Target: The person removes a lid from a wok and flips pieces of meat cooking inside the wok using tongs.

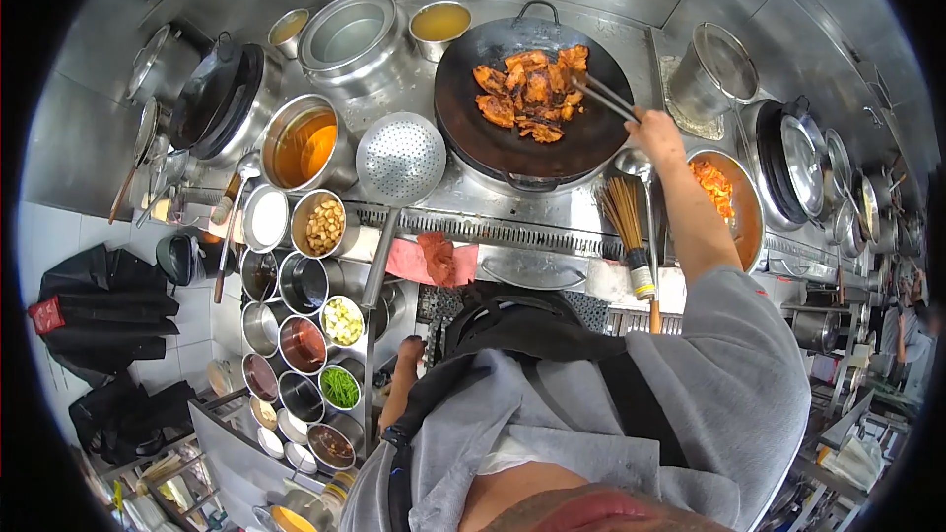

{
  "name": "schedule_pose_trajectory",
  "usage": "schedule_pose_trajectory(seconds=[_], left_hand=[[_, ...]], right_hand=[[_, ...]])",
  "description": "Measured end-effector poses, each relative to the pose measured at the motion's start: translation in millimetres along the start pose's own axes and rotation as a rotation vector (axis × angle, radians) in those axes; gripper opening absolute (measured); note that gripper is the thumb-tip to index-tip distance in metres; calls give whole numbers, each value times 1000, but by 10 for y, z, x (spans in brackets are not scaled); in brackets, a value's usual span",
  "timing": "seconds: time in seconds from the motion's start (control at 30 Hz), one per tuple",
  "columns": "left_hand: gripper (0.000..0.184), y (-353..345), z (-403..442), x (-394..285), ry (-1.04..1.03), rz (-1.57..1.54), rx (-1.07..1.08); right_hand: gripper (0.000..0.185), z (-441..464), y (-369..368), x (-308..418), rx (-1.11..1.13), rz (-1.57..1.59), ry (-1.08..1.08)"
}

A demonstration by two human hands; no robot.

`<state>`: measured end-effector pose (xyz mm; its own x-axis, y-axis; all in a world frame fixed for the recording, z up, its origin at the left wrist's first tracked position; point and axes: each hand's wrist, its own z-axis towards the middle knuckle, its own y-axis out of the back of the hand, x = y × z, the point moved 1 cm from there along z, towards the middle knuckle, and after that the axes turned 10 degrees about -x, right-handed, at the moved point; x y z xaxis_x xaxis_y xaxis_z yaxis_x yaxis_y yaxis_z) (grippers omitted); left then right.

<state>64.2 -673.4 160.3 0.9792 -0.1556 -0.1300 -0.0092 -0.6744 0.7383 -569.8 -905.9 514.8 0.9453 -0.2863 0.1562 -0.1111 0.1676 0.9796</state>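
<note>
My right hand [658, 136] is closed around a pair of metal tongs [609, 101], reaching over the wok from the right. The tong tips are among browned, sauce-coated pieces of meat [527, 89], but whether they grip one I cannot tell. These pieces lie in the middle of a large dark wok [463, 128] on the stove. My left hand [410, 348] hangs low beside my body, near the counter's front edge. Its fingers look curled, and what they hold, if anything, is hidden.
A perforated skimmer [401, 158] lies left of the wok, beside a pot of orange oil [305, 146]. Several metal containers of ingredients stand lower left, including chopped greens [340, 387]. A bamboo brush [623, 212], a ladle [636, 164] and a bowl of orange-red food [711, 189] are at right.
</note>
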Motion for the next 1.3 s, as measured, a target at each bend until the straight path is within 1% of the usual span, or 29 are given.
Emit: schedule_pose_trajectory(seconds=[0.03,0.07,0.13,0.17,0.2,0.27,0.3,0.33,0.4,0.43,0.47,0.5,0.53,0.6,0.67,0.7,0.73,0.8,0.83,0.9,0.93,0.97,1.03,1.07,1.13,1.17,1.23,1.27,1.3], left_hand=[[28,80,-104,-87,-122,-49,-106],[28,160,-152,-249,-117,-49,-101],[30,208,-213,-481,231,-627,-128],[32,166,-150,-512,119,-474,-123],[32,135,-86,-566,130,-474,-114],[37,-17,28,-665,249,-536,-50],[39,-90,16,-684,220,-653,-129],[39,-158,33,-697,224,-658,-119],[39,-287,121,-736,343,-757,-123],[38,-332,121,-768,511,-952,-19],[36,-330,129,-786,350,-720,-154],[35,-315,90,-853,355,-729,-103],[33,-194,17,-940,371,-716,-37],[32,-26,-102,-1079,398,-684,96],[29,-128,-55,-1064,228,-468,-118],[32,-220,35,-1020,150,-388,-111],[32,-269,121,-971,151,-388,-116],[37,-374,257,-897,374,-676,28],[37,-418,318,-860,376,-683,26],[39,-502,431,-813,382,-579,66],[39,-550,450,-825,384,-585,61],[37,-597,444,-822,383,-621,-9],[37,-544,405,-831,385,-657,-80],[37,-405,296,-895,416,-672,-34],[37,-250,110,-968,448,-694,20],[37,-212,55,-978,317,-561,50],[38,-265,56,-985,133,-171,23],[38,-294,34,-975,132,-172,19],[39,-302,-41,-964,167,-241,12]], right_hand=[[27,44,39,-48,-10,-15,-2],[26,124,60,-102,-26,-30,-5],[25,282,-68,-212,-5,-61,25],[28,366,-136,-235,25,-81,46],[32,395,-165,-202,56,-100,69],[30,395,-84,-226,76,-94,93],[28,354,3,-252,50,-79,111],[25,298,102,-273,24,-64,128],[28,139,298,-389,37,-74,158],[29,52,361,-477,56,-80,234],[30,-15,400,-547,74,-88,310],[31,-74,378,-599,42,-76,374],[31,-92,349,-601,50,-84,375],[31,-74,278,-513,139,-192,366],[31,-21,207,-493,106,-186,404],[32,13,185,-489,105,-173,395],[32,31,173,-475,106,-158,385],[33,68,204,-521,62,-111,364],[34,89,232,-524,22,-65,340],[34,120,248,-473,33,-92,337],[35,132,255,-438,45,-113,324],[35,138,271,-413,41,-112,331],[38,110,305,-392,80,-209,411],[38,77,341,-396,84,-211,415],[43,29,414,-396,61,-265,524],[43,32,402,-392,65,-270,528],[47,40,333,-380,98,-321,516],[47,60,286,-359,94,-324,516],[44,79,225,-334,85,-309,504]])
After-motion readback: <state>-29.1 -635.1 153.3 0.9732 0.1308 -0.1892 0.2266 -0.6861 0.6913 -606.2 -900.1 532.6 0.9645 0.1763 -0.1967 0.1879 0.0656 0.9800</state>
